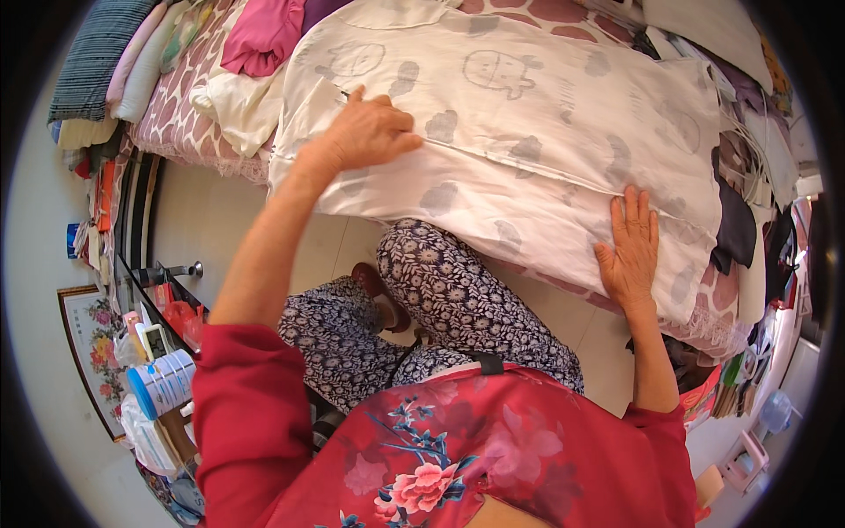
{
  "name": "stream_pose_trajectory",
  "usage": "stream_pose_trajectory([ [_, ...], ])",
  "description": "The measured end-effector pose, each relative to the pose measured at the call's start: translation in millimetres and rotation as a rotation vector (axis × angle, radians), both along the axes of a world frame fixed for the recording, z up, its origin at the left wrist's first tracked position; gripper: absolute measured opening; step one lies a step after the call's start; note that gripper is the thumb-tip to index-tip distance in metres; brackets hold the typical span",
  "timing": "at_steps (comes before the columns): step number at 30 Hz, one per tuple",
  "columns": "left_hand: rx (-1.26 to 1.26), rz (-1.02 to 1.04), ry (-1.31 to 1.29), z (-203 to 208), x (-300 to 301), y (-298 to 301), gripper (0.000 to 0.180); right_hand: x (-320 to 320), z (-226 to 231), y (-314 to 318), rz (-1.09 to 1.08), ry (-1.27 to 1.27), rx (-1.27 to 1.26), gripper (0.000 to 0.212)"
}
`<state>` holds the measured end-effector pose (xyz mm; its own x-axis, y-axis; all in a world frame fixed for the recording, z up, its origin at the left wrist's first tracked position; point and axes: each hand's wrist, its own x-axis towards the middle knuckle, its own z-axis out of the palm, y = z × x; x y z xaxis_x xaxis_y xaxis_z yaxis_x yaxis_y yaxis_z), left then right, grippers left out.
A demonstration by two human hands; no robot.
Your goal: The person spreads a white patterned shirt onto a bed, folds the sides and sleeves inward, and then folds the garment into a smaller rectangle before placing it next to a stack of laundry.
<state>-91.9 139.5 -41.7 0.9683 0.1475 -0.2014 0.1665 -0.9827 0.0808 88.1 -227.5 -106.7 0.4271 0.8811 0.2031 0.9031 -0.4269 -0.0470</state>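
Observation:
A white garment (554, 114) with grey cartoon prints lies spread across the bed in front of me, its exact kind unclear. A long seam or folded edge runs across it from upper left to lower right. My left hand (370, 132) rests on its left part, fingers bent and apart, thumb pointing right. Its index fingertip is beside a small dark spot on the cloth. Toward the right end, my right hand (630, 251) lies flat on the fabric with the fingers stretched out. Neither hand grips the cloth.
The bed has a pink-and-white patterned cover (180, 110). Beyond the garment's left end lie a white cloth (238, 110), a pink cloth (264, 35) and a striped folded textile (101, 62). White cables (755, 150) and dark clothing (735, 229) are at the right.

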Motion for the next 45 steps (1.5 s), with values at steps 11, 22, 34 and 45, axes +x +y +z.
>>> stream_pose_trajectory([
  [11,0.034,-0.036,-0.109,-8,-18,69,0.024,1,1,1,0.012,0.022,0.014,0.063],
  [22,0.169,-0.025,-0.361,-13,-39,81,0.006,1,1,2,0.027,0.027,0.040,0.062],
  [34,0.471,0.144,-0.495,-27,-37,84,0.037,1,4,3,0.038,0.027,0.052,0.060],
  [45,0.021,0.962,-0.769,-51,-149,66,0.020,-1,3,2,0.028,0.009,0.039,0.060],
])
